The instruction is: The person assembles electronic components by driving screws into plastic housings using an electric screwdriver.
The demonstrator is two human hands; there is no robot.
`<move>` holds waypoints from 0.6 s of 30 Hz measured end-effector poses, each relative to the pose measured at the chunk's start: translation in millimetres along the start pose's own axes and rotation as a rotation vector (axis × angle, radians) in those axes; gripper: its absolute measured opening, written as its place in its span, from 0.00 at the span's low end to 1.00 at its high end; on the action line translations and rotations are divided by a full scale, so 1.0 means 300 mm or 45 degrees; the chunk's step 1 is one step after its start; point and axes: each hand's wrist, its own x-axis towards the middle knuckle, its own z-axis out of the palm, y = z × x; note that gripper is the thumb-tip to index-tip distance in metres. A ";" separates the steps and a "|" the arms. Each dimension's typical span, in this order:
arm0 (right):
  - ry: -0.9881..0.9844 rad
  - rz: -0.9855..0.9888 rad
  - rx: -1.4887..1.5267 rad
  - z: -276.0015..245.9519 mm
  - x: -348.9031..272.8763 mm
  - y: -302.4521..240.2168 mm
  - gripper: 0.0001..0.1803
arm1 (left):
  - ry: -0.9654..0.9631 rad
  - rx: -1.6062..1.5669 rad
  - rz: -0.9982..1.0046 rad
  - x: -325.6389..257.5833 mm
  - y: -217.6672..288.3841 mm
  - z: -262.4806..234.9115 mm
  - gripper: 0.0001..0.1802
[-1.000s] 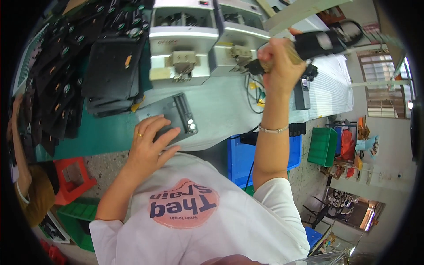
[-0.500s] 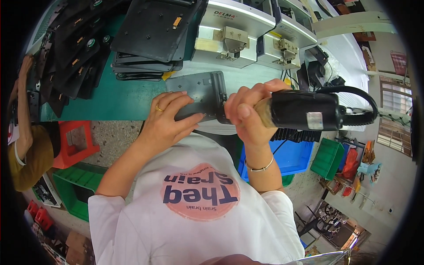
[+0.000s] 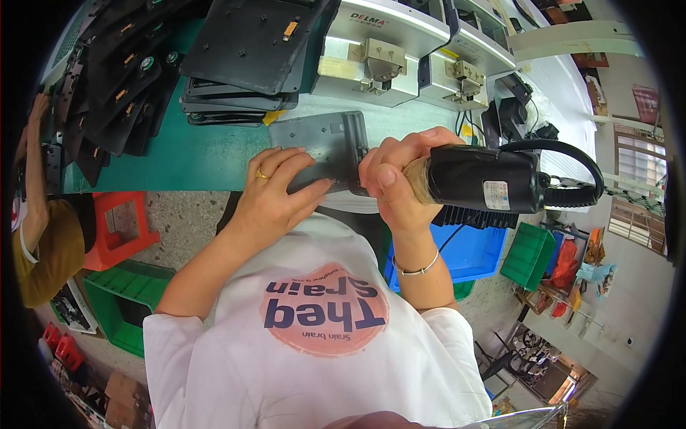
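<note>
My right hand [image 3: 400, 175] is closed round the front end of a black corded electric screwdriver [image 3: 471, 177], held nearly level with its cable end to the right. Its tip is hidden behind my fingers, near the right edge of a flat dark plastic panel [image 3: 323, 136]. That panel lies on the table by its front edge and has a raised rim along its right side. Spread over its lower left part is my left hand [image 3: 275, 189], its fingers and thumb apart and resting on the surface.
Similar black panels [image 3: 246, 50] are stacked behind, with more fanned out [image 3: 121, 93] to the left. Two silver machines [image 3: 379, 57] stand at the back. Below the table are a blue bin [image 3: 471, 254], a green crate [image 3: 132, 300] and a red stool [image 3: 118, 229]. Another person's arm [image 3: 36, 164] shows far left.
My right hand and the electric screwdriver have shifted slightly left, and the tool has turned a little. My left hand stays on the panel, with hardly any movement.
</note>
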 end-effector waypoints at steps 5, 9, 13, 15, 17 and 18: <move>-0.007 -0.008 -0.032 0.004 -0.005 0.009 0.26 | 0.005 0.002 0.000 -0.004 0.001 0.002 0.16; -0.027 -0.016 -0.046 0.005 -0.004 0.020 0.26 | 0.011 0.007 -0.006 -0.008 0.002 0.004 0.16; -0.034 -0.023 -0.097 0.011 -0.007 0.025 0.26 | 0.006 0.009 -0.008 -0.011 -0.002 0.009 0.16; -0.046 -0.014 -0.122 0.017 -0.010 0.020 0.27 | 0.013 0.004 -0.014 -0.012 -0.003 0.011 0.16; -0.176 -0.065 -0.255 0.024 -0.009 0.016 0.30 | 0.034 -0.006 -0.029 -0.006 -0.001 0.010 0.14; -0.179 -0.059 -0.256 0.030 -0.009 0.012 0.30 | 0.034 -0.009 -0.034 -0.004 0.002 0.007 0.14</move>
